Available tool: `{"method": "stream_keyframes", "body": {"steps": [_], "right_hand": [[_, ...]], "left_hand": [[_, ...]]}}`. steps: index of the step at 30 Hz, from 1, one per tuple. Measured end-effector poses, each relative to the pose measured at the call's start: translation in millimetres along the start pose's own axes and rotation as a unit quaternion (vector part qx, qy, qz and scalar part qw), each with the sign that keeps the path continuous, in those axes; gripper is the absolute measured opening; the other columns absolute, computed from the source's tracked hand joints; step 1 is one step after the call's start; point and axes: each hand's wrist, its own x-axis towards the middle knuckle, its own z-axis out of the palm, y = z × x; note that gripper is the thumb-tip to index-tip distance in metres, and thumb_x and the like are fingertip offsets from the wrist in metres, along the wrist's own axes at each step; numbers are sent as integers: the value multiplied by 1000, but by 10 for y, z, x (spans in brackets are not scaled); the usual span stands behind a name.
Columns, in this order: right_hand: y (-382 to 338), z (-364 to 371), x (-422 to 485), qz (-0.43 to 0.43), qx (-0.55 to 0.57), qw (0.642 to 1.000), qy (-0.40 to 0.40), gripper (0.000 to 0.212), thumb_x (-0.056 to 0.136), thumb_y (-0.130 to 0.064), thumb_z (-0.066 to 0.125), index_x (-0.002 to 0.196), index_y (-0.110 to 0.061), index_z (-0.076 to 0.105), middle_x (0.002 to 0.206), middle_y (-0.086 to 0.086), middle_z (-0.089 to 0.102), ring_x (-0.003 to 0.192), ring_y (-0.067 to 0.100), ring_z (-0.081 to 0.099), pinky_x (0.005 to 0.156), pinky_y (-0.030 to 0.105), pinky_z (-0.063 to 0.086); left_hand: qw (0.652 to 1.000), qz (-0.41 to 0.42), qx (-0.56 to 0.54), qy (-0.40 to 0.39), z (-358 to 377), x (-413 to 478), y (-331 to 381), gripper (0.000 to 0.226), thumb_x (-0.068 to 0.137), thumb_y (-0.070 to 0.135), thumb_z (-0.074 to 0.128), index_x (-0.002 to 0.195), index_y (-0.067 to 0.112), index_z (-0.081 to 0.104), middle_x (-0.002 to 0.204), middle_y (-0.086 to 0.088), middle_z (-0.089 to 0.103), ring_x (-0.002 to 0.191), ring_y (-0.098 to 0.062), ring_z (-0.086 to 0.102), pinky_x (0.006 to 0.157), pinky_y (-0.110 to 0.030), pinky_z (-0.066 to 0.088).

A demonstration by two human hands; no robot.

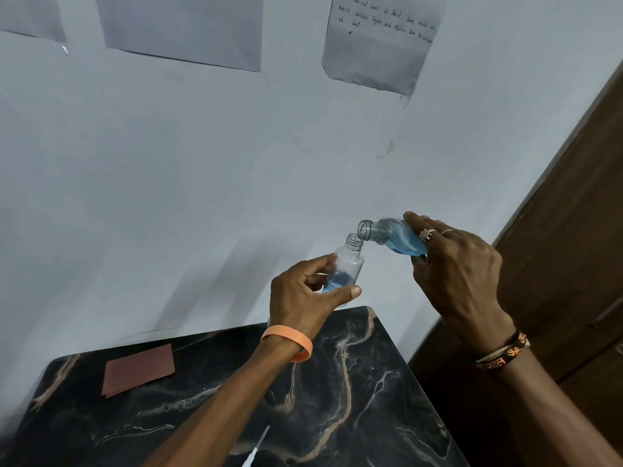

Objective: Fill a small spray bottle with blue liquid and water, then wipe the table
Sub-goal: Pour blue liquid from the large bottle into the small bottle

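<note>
My left hand (305, 293) grips a small clear spray bottle (349, 264) with its cap off, held upright above the far edge of the table. Some blue liquid sits in its lower part. My right hand (455, 267) grips a larger clear bottle of blue liquid (392, 235), tipped to the left so its open neck sits right at the small bottle's mouth. A reddish-brown cloth (138, 369) lies flat on the table's left side. A white spray-head tube (258, 446) lies on the table near the bottom, partly hidden by my left forearm.
The black marble-pattern table (364, 382) stands against a pale wall (202, 180) with paper sheets taped on it. A brown wooden door (566, 264) runs along the right side, close to the table's right edge.
</note>
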Motion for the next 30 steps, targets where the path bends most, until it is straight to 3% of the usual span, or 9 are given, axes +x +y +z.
{"method": "stream_keyframes", "body": {"steps": [6, 13, 17, 30], "right_hand": [[-5, -24, -4, 1, 1, 1000, -5, 58, 67, -1, 81, 123, -13, 70, 110, 11, 74, 93, 34, 72, 72, 38, 57], [-1, -33, -10, -2, -6, 1000, -5, 60, 65, -3, 83, 123, -13, 70, 109, 11, 74, 91, 34, 73, 70, 37, 57], [0, -40, -12, -4, -4, 1000, -1, 59, 65, -2, 83, 122, -12, 71, 108, 11, 74, 90, 33, 73, 70, 37, 57], [-3, -49, -9, -4, 6, 1000, 3, 60, 64, 0, 83, 121, -12, 71, 108, 11, 74, 94, 32, 73, 71, 37, 58]], "left_hand": [[1000, 3, -15, 1, 1, -17, 21, 77, 47, 66, 79, 116, 33, 69, 86, 45, 58, 84, 19, 62, 65, -2, 45], [1000, 5, -9, -3, 0, -23, 28, 73, 48, 65, 80, 114, 35, 69, 83, 51, 56, 84, 20, 61, 65, -2, 45], [1000, 9, -2, -1, 1, -18, 7, 67, 53, 54, 86, 115, 33, 69, 84, 50, 57, 84, 19, 61, 65, -2, 46], [1000, 13, -9, -2, -2, -35, 42, 70, 51, 62, 80, 114, 35, 69, 84, 52, 55, 84, 21, 60, 65, -1, 44]]}}
